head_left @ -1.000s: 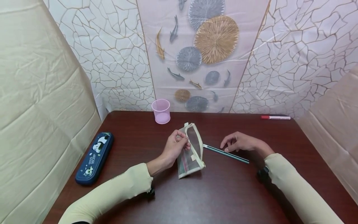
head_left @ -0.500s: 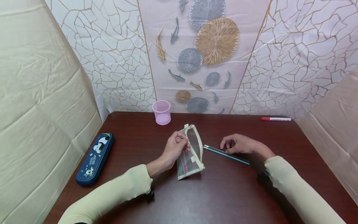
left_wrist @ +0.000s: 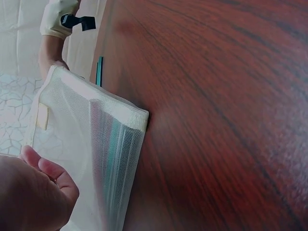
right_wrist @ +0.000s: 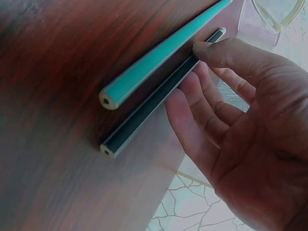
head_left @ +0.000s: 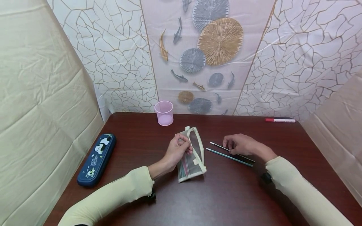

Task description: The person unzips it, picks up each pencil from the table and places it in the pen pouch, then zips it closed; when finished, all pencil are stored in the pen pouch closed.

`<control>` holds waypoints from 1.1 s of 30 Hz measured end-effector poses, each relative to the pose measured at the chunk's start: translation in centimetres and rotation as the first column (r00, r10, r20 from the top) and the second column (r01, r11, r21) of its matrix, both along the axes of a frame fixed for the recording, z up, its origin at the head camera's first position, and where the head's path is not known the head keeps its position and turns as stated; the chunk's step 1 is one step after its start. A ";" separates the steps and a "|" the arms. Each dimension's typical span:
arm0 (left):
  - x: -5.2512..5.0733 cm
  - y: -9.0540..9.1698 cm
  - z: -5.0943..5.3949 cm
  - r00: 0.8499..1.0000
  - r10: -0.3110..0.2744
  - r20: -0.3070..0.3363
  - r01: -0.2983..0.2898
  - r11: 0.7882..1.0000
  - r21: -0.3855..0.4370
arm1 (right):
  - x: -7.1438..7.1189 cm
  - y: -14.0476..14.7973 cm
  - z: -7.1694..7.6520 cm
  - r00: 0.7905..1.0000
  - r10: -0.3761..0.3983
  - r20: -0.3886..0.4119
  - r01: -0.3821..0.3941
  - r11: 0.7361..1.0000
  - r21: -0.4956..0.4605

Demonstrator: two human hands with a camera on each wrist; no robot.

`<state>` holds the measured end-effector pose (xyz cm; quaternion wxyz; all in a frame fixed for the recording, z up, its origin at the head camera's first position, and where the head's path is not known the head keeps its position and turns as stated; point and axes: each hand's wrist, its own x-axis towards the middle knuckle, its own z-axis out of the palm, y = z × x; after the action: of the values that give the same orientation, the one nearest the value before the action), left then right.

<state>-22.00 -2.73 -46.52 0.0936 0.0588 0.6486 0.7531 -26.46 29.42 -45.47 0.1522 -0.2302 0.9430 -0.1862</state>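
A cream mesh pencil pouch point(head_left: 191, 172) with its zip mouth gaping is held up by my left hand point(head_left: 176, 150), which pinches the rim. Through the mesh in the left wrist view show long teal and pinkish things point(left_wrist: 111, 144). To the right of the pouch, my right hand point(head_left: 245, 145) pinches a dark pencil point(right_wrist: 155, 102) between thumb and fingertips; its white-tipped end points towards the pouch. Beside it on the table lies a teal pencil point(right_wrist: 163, 54), apart from the fingers. Both pencils have flat, unsharpened near ends.
A blue pencil case point(head_left: 96, 160) with pandas lies at the table's left. A pink cup point(head_left: 164, 113) stands at the back edge. A red-capped marker point(head_left: 280, 120) lies at the back right. Patterned cloth point(head_left: 124, 62) hangs behind the brown table point(head_left: 181, 207).
The two pencils lay side by side; the dark one has come away from the teal one, towards the back, with my right hand. The left hand and pouch have hardly moved.
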 end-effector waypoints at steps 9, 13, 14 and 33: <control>0.0 -0.2 0.2 1.000 0.004 0.001 -0.004 1.000 -0.014 | -0.3 -0.2 1.2 0.999 -0.003 -0.049 0.005 1.000 0.029; -0.1 -0.2 0.0 1.000 0.004 0.006 -0.003 1.000 -0.017 | -0.1 -0.7 2.8 0.985 -0.052 -0.162 0.050 0.999 -0.017; 0.0 -0.2 -0.1 1.000 0.002 0.008 -0.002 1.000 -0.015 | 0.0 -0.9 3.2 0.979 -0.068 -0.191 0.062 0.997 -0.039; 0.0 -0.2 0.2 1.000 0.000 0.006 0.000 1.000 -0.019 | 2.7 -6.5 6.8 0.978 -0.207 -0.033 0.117 0.671 -0.732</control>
<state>-21.98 -2.88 -46.30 0.0961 0.0559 0.6554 0.7471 -23.81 22.87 -38.67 -0.0219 -0.1970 0.8158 -0.5433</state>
